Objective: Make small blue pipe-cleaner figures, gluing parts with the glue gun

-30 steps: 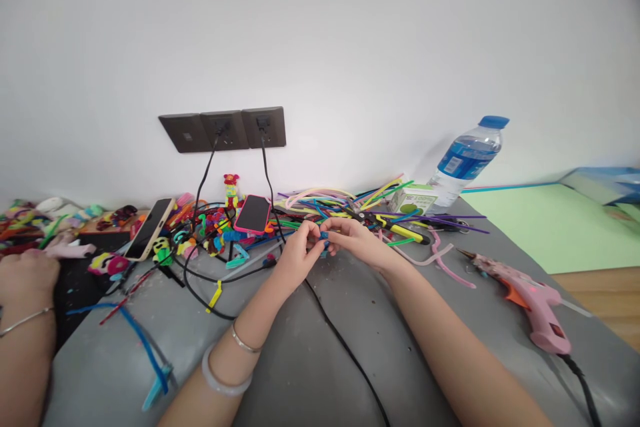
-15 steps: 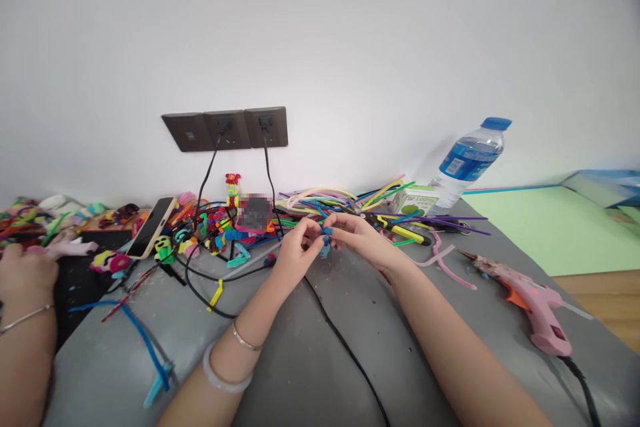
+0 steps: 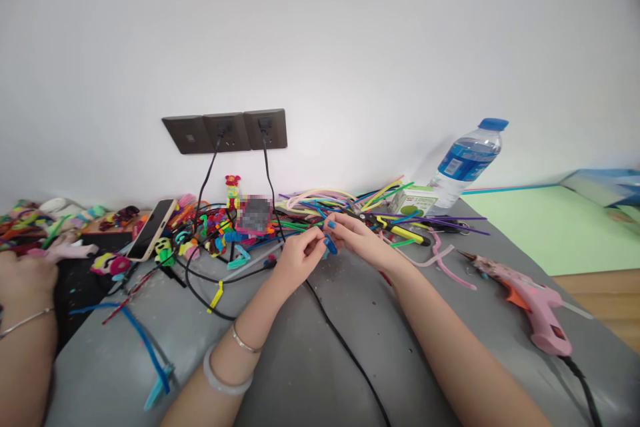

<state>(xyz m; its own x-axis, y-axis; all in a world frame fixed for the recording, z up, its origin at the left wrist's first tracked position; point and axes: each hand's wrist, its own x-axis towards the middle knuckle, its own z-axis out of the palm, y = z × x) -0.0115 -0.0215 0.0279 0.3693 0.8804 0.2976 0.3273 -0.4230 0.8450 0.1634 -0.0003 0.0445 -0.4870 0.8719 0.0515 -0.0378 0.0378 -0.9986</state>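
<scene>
Above the middle of the grey table, a small curled blue pipe cleaner piece (image 3: 331, 245) sits between my two hands. My left hand (image 3: 304, 252) is closed in a pinch on it from the left. From the right, my right hand (image 3: 354, 237) is also closed on it, its thumb and fingertips drawn together. The fingers partly cover the piece, and something light blue peeks out just beneath. Loose pipe cleaners (image 3: 320, 200) in many colours lie behind my hands, with yellow-and-black pliers (image 3: 405, 233) to the right.
A pink glue gun (image 3: 533, 303) lies at right. A water bottle (image 3: 467, 163) leans by the wall beside a small green-and-white box (image 3: 414, 200). Black cords (image 3: 345, 340) cross the table. Left are a phone (image 3: 153, 230), small pipe cleaner figures (image 3: 163, 250) and another person's hand (image 3: 27, 280).
My fingers have shifted around the blue piece: the left thumb and fingertips have turned slightly, and the right index finger has lifted a little. More of the piece shows now.
</scene>
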